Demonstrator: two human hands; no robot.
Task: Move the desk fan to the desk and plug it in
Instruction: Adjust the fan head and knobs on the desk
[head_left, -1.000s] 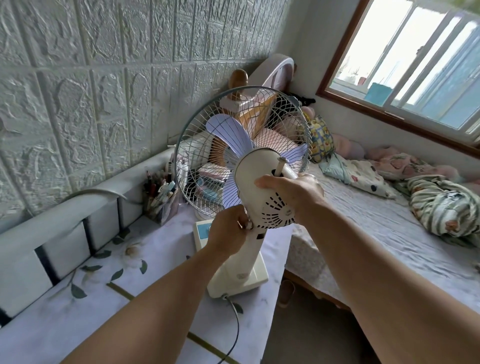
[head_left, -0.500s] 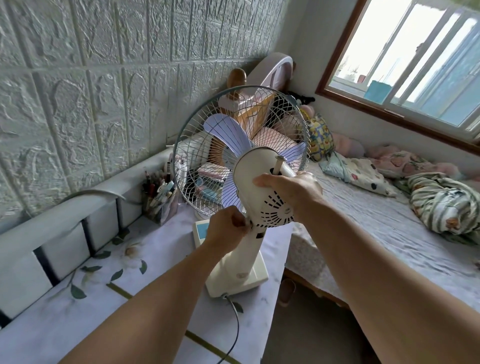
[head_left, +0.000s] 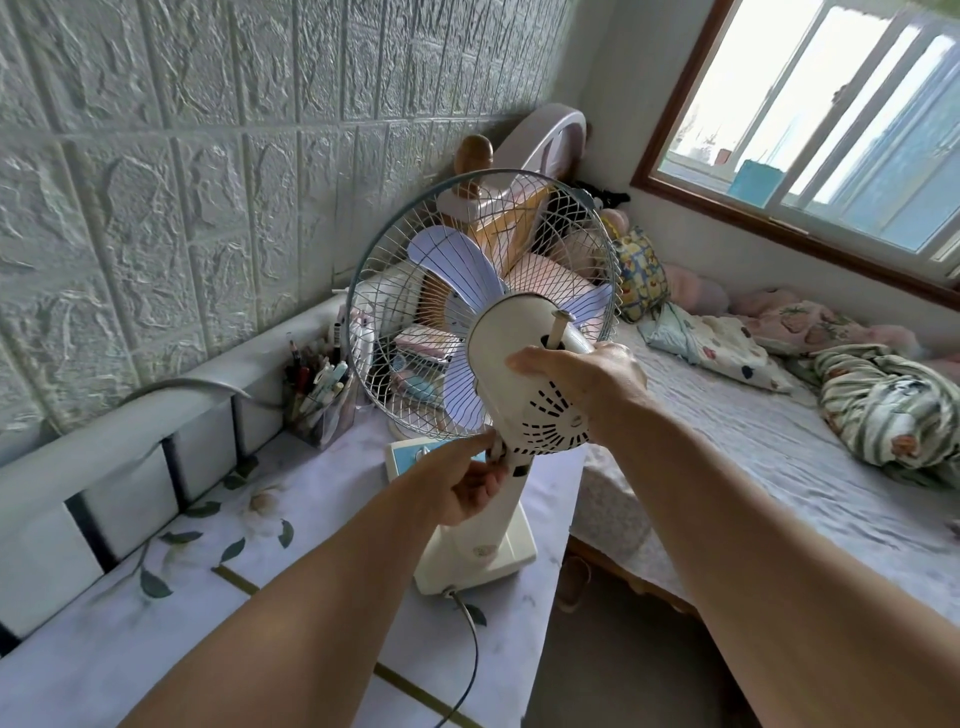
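Right hand (head_left: 587, 376) cups the desk fan (head_left: 524, 395) motor housing; left hand (head_left: 462, 483) pinches its neck joint. Fan stands on desk (head_left: 291, 561). No legible markings.

The desk fan's (head_left: 485, 332) cord (head_left: 470, 670) leaves its base and runs off the bottom edge of the frame, so its plug is out of sight. The left hand (head_left: 462, 486) covers the joint under the motor housing, and what its fingers (head_left: 493, 448) pinch there cannot be told. The right hand's (head_left: 582, 376) fingertips curl out of sight round the housing's far side. Behind the wire grille, the things on the surface (head_left: 322, 499) are broken up by the mesh and hard to name. The pen holder's (head_left: 319, 400) contents are too small to sort. The bed (head_left: 753, 457) is cut off at the right edge.
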